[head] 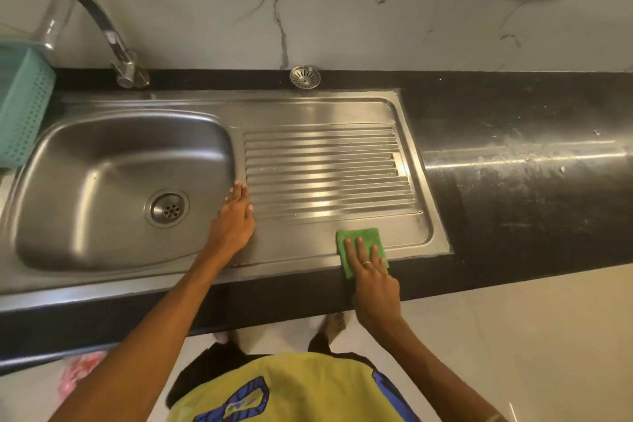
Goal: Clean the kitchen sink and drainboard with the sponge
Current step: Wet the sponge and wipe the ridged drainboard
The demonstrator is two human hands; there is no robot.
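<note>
We're looking down at a black countertop (513, 154) with the steel sink (102, 181) set in on the left and its ribbed drainboard (325, 168) to the right. A teal basket (24, 106) sits at the far left, faucet (102, 31) behind the basin. Left hand (233, 219) rests flat on the ridge between basin and drainboard, fingers straight, holding nothing. Right hand (371, 271) presses the green sponge (359, 243) with flat fingers on the drainboard's near edge — loose strainer (305, 76) sits up by the wall.

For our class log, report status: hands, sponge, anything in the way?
Right hand flat, pressing green sponge on drainboard front edge. Left hand open, resting by sink rim. Strainer parked on rear counter; drainboard path unobstructed.
</note>
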